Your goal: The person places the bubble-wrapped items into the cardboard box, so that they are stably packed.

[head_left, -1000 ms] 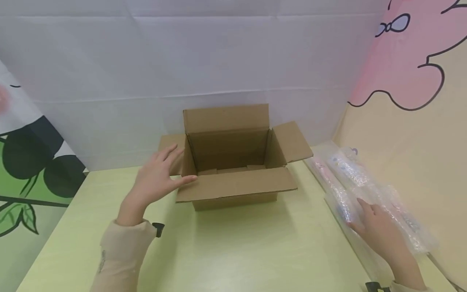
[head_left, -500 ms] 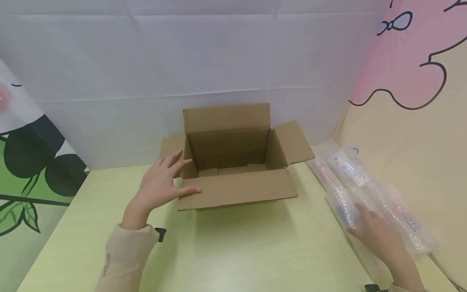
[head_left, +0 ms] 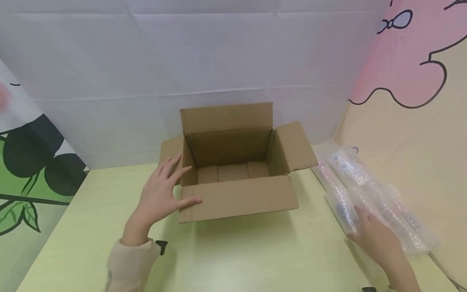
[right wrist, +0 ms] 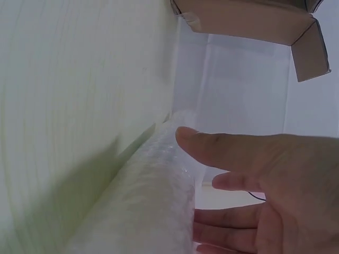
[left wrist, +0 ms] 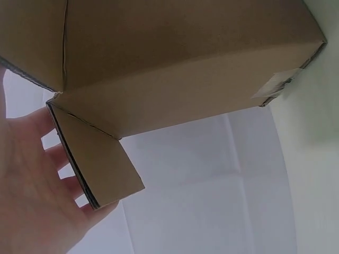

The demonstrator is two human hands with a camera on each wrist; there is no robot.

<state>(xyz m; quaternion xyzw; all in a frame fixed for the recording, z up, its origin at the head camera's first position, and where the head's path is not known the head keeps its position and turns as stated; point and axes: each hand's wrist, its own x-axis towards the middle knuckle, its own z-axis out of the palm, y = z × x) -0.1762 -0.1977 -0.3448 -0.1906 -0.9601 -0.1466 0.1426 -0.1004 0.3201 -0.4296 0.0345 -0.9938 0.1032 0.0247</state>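
An open cardboard box [head_left: 238,200] stands on the table, its flaps spread outward. My left hand [head_left: 158,198] lies over the box's near left corner with fingers spread. Its thumb rests on the front flap and its other fingers on the left flap [left wrist: 100,159]; in the left wrist view that flap partly hides them. At the right lie several clear bubble-wrapped packages [head_left: 352,168]. My right hand [head_left: 379,239] holds the leftmost package [right wrist: 153,196], thumb on one side and fingers on the other. The fingertips are partly hidden behind the wrap.
The pale table [head_left: 233,259] extends in front of the box. A white cloth wall [head_left: 219,52] rises close behind it. A printed panel [head_left: 412,162] borders the packages on the right, and another printed panel [head_left: 33,162] stands at the left.
The box has come nearer, its front flap lower and more of its floor showing; my left hand has moved down with it. My right hand has shifted slightly down and closed around the leftmost package.
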